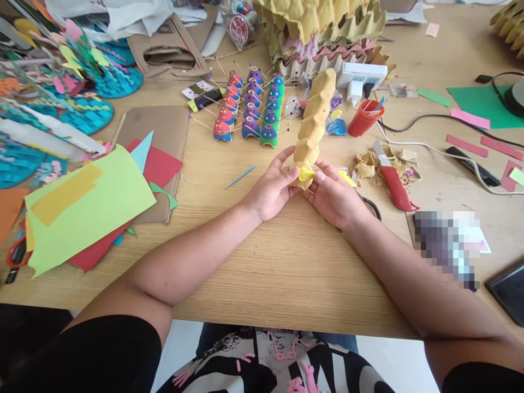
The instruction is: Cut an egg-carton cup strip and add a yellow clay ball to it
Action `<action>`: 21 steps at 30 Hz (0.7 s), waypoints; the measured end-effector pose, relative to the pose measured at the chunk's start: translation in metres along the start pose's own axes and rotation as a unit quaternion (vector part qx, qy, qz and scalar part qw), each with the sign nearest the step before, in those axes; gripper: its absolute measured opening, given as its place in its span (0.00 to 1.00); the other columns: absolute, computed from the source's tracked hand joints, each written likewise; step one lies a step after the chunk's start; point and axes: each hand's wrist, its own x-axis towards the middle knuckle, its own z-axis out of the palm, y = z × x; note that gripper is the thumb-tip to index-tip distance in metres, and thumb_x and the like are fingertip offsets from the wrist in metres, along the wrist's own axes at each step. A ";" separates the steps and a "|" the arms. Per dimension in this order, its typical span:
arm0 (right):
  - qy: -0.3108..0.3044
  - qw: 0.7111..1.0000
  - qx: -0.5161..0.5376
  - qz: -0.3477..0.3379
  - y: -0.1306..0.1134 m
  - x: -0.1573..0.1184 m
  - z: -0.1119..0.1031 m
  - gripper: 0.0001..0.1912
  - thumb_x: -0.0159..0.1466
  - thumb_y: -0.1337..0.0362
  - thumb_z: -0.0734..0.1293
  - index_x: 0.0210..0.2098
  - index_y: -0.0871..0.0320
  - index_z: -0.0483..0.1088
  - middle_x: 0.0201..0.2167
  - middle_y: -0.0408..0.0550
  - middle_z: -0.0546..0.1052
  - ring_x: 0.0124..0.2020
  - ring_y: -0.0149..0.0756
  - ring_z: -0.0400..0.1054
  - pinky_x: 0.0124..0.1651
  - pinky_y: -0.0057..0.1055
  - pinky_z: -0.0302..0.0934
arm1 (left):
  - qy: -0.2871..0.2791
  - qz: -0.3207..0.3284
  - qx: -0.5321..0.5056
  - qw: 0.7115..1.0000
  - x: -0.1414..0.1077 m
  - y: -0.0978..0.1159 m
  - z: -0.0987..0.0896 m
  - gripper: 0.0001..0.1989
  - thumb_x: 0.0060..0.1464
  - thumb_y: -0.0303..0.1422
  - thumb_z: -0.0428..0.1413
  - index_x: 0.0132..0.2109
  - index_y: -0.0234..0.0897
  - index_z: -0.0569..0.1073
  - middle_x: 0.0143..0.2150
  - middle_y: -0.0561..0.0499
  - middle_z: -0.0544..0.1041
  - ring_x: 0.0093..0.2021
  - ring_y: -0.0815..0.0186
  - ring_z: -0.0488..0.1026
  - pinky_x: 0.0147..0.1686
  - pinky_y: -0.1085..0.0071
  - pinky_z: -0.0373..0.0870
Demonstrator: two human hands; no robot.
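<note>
Between my two hands a tan egg carton strip (pixel 314 117) is held up at a slant, its far end pointing away from me. A lump of soft yellow clay (pixel 306 174) lies against the strip's near cup. My left hand (pixel 272 188) grips the near end from the left, its thumb at the clay. From the right, my right hand (pixel 338 197) grips the same end, thumb and fingers closed by the clay. The undersides of both hands' grips are partly hidden. Beyond stand three painted caterpillars, one red (pixel 223 130), one purple (pixel 251 126) and one green (pixel 269 132), with pins stuck in them.
Coloured paper (pixel 90 202) lies on cardboard at left, beside blue woven discs (pixel 88 114). Egg trays (pixel 327 27) are stacked at the back. To the right are a red cup (pixel 364 120), a power strip (pixel 364 72), carton scraps and a red-handled knife (pixel 395 180). A thin blue stick (pixel 239 178) lies left.
</note>
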 end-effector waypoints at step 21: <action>-0.006 0.997 0.074 -0.033 0.002 0.002 0.006 0.37 0.58 0.46 0.86 0.57 0.46 0.67 0.49 0.46 0.88 0.57 0.48 0.83 0.62 0.52 0.78 | -0.072 0.002 -0.061 0.996 0.000 -0.003 -0.001 0.34 0.49 0.44 0.79 0.60 0.47 0.78 0.50 0.52 0.87 0.52 0.64 0.84 0.57 0.65 0.77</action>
